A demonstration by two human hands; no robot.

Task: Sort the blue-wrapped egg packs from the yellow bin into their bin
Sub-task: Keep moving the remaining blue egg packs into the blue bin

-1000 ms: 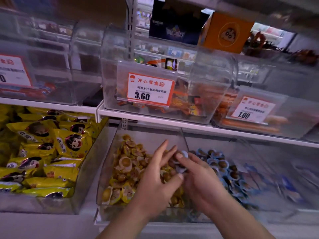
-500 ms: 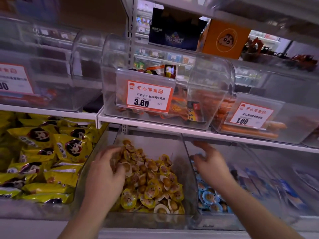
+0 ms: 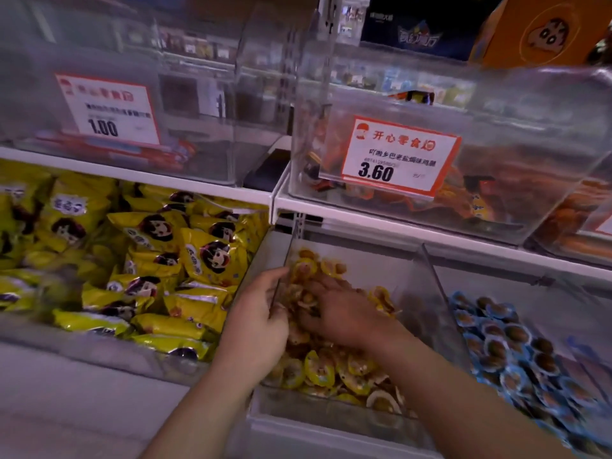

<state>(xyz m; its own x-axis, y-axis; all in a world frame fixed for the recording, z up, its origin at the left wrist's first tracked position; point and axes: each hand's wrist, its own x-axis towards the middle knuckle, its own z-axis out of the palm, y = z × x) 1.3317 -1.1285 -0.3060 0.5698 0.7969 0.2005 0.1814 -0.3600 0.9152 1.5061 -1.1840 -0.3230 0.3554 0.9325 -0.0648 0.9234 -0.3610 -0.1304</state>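
- My right hand (image 3: 344, 313) lay palm-down in the yellow bin (image 3: 427, 283), fingers spread and pushed into the yellow-wrapped egg packs (image 3: 318, 367); whether they had closed on a pack I could not tell.
- My left hand (image 3: 261, 323) was at the bin's left wall, fingers curled over the clear edge and gripping it.
- I saw no blue wrapper among the yellow packs on top, so I judged any stray was buried and the search was not finished.
- The blue-wrapped egg packs (image 3: 503, 336) filled the clear bin just to the right, heaped from far to near.
- To the left, an open bin held larger yellow snack bags (image 3: 212, 260).
- On the shelf above, a clear bin tagged 3.60 (image 3: 397, 157) held orange-red packets, and one tagged 1.00 (image 3: 109, 111) sat to its left.
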